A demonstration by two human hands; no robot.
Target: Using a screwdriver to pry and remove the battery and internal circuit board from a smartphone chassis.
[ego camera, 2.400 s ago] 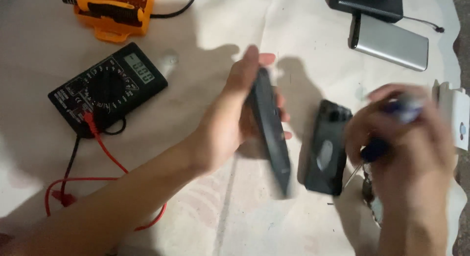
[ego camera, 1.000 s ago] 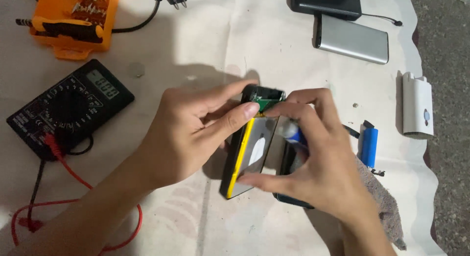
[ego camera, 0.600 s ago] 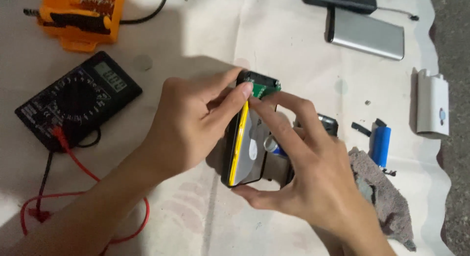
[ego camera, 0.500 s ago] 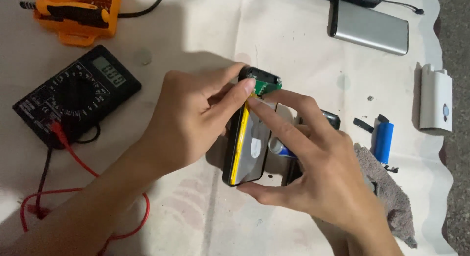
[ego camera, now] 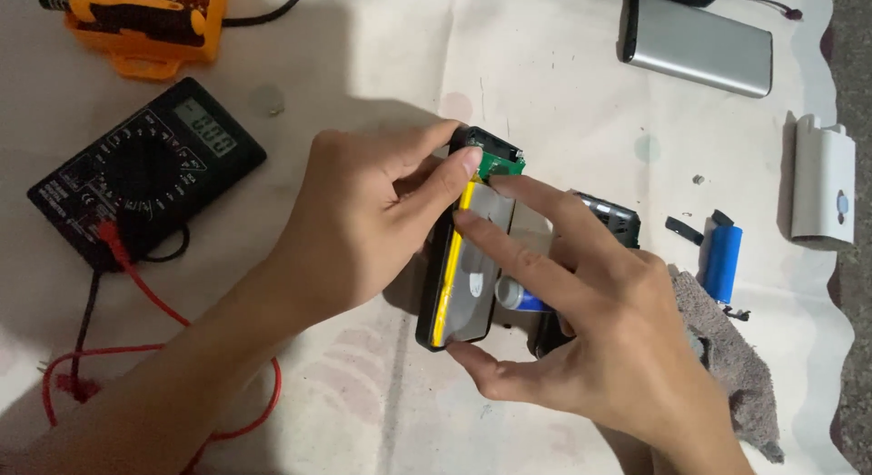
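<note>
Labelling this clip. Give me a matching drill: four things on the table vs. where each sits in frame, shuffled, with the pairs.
Things:
1. multimeter
2. silver power bank
3. blue cell
4. grey rag

Places:
A. lower right, beside the right hand
B. left, red lead attached
C. top right
D. right, next to a white case

Pairs: 1-B, 2-C, 3-D, 4-A

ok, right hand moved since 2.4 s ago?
Yes. The right hand has shifted left, toward the multimeter, and now touches the opened device held by the left hand.
</note>
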